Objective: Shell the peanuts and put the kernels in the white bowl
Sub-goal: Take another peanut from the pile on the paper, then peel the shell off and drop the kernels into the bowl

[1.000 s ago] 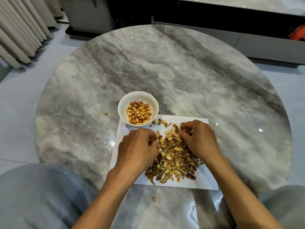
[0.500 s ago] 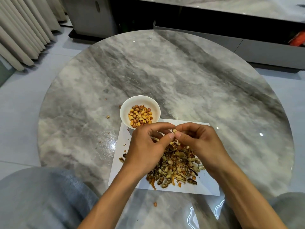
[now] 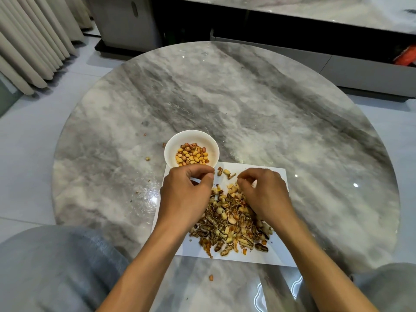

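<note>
Head view: both hands' grips curled, contents unclear, over brittle shells (image 3: 229, 224) beside round white bowl (image 3: 173, 144).

The round worktop (image 3: 258, 104) is grey-and-white marble, really glossy (you can see lamp glints on it). Everything else sits around it: pale pleated curtains (image 3: 33, 41) off its far-left side, a grey cabinet (image 3: 126, 21) just beyond its far edge, and a long low grey unit with a marble top (image 3: 337, 64) past its far-right. Something orange (image 3: 405, 57) is tucked in that unit. Light floor tiles (image 3: 29, 131) left of the worktop.
</note>
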Available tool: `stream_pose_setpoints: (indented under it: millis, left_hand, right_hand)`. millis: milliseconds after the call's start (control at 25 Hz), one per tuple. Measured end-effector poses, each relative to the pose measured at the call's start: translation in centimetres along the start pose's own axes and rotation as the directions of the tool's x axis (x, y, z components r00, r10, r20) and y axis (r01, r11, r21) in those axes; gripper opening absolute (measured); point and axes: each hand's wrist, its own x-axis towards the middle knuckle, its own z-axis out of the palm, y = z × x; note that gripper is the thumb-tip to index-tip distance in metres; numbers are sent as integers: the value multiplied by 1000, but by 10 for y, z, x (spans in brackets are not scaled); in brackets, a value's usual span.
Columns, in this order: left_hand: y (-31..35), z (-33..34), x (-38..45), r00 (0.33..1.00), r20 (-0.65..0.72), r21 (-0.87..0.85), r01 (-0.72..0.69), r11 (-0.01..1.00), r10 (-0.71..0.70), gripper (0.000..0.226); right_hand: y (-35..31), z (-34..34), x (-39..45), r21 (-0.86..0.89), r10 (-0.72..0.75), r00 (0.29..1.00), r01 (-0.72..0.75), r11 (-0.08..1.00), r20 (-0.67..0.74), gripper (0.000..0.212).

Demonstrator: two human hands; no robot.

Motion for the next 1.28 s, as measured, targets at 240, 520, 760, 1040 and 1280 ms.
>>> stream_pose_setpoints:
  millis: [240,520,760,1040,1280]
  left_hand:
    - [-3,1,1,1000,-9,-19,15,1000,-15,15]
    - [-8,7,-6,964,137,24,-233,972,227,19]
    - [-3,6,-8,915,194,-160,-326,932,354,14]
    - [-1,7,-6,925,223,-359,-215,908,308,13]
    - [7,15,-26,932,318,-515,14,857,176,32]
  right_hand:
    - [-14,33,27,-207,-113,994,107,972,-14,19]
    - [-19,-11,-23,571,61,965,-201,796,255,16]
    - [-23,-32,-48,824,21,931,-332,460,364,19]
    - [-25,-40,-45,861,-66,959,-217,459,277,12]
    - [-30,-26,-51,878,-33,990,-105,466,136,16]
